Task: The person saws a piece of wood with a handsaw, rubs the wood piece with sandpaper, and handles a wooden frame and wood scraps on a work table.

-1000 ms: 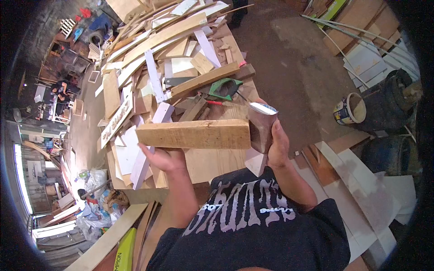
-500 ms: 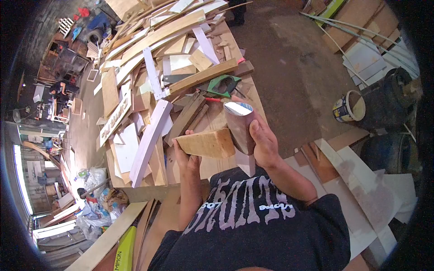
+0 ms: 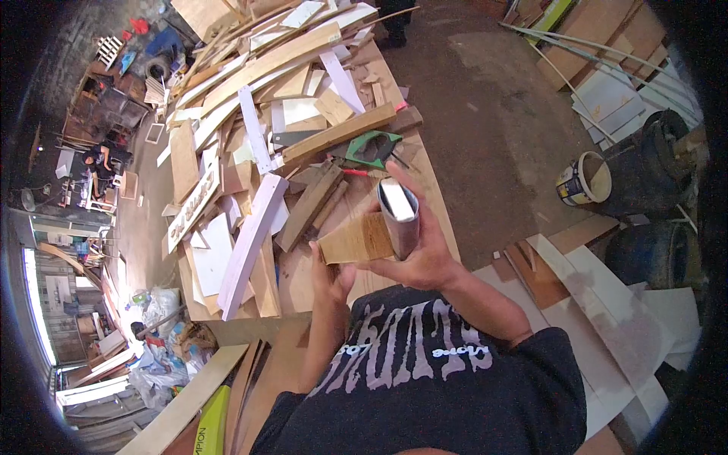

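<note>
My left hand [image 3: 332, 280] grips a short light-brown wooden block [image 3: 350, 241] from its left end, thumb and fingers around it. My right hand [image 3: 434, 254] is closed around a sanding block [image 3: 400, 214], a white core wrapped in brownish-grey sandpaper. The sandpaper lies against the right end of the wooden block, both held above the near edge of the workbench [image 3: 345, 287]. Just beyond the hands lies a handsaw with a green handle [image 3: 373, 149], and a red pencil-like stick [image 3: 355, 172] sits close to it.
Wood offcuts [image 3: 299, 87] are heaped over the bench. A pale lilac wooden bar [image 3: 254, 246] lies at its near left. On the floor to the right stand a white bucket [image 3: 585, 180] and leaning sheets [image 3: 607, 98]. Another person [image 3: 97, 163] is far left.
The sanding block has turned more upright and its white end now faces up. My right hand has shifted lower around it. The wooden block has turned and its left end has moved right.
</note>
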`<state>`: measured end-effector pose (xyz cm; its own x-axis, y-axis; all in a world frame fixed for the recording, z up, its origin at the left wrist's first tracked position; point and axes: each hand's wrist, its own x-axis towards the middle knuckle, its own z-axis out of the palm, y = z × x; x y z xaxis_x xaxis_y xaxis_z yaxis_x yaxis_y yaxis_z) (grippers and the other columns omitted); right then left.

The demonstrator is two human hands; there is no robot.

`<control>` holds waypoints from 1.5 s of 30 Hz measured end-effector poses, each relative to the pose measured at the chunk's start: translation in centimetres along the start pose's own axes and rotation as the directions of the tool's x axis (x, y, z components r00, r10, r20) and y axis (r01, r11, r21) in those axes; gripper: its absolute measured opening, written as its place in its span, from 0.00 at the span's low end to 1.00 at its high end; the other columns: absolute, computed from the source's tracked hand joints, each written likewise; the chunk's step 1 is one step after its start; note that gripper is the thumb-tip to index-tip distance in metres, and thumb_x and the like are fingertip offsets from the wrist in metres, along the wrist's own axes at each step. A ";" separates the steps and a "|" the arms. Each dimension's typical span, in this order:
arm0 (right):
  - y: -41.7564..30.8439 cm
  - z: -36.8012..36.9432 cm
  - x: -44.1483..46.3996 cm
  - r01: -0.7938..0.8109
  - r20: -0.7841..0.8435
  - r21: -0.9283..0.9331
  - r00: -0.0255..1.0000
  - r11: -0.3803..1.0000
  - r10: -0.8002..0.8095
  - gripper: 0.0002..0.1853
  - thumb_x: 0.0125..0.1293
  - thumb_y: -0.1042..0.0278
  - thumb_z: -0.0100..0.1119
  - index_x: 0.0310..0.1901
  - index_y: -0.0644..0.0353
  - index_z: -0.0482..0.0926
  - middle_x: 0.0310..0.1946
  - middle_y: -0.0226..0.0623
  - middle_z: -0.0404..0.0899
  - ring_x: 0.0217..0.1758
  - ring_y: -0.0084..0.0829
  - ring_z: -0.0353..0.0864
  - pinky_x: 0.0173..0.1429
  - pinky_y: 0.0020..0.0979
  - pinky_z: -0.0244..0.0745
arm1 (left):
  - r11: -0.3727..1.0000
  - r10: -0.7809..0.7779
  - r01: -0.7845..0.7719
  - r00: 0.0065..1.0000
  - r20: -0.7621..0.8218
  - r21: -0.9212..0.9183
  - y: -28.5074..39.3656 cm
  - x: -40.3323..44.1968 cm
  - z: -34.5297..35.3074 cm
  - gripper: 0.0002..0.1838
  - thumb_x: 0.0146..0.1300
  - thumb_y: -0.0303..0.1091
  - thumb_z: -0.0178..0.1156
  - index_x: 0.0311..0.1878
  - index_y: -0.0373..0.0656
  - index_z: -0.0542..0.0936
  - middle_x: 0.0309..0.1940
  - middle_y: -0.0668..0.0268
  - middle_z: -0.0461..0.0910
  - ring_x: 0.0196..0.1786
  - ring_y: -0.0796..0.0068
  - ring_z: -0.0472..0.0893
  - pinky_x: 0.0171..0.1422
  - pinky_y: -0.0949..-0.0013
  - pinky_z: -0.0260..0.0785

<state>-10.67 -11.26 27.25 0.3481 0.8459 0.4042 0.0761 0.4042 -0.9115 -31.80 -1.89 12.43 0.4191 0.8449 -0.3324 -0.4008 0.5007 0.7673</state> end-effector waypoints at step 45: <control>-1.9 1.8 4.7 0.252 0.391 -0.601 0.920 0.759 0.004 0.34 0.63 0.47 0.66 0.69 0.51 0.74 0.43 0.44 0.74 0.48 0.44 0.73 0.55 0.43 0.69 | 0.160 0.479 -0.675 0.691 0.542 0.720 7.5 -3.4 10.6 0.26 0.46 0.39 0.74 0.48 0.40 0.76 0.34 0.53 0.81 0.37 0.45 0.82 0.40 0.52 0.74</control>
<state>-10.91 -7.44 30.98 -0.0448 0.9164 0.3978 0.7068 0.3105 -0.6357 -27.61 -2.96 25.13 0.5392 0.7213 0.4348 0.2393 -0.6262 0.7420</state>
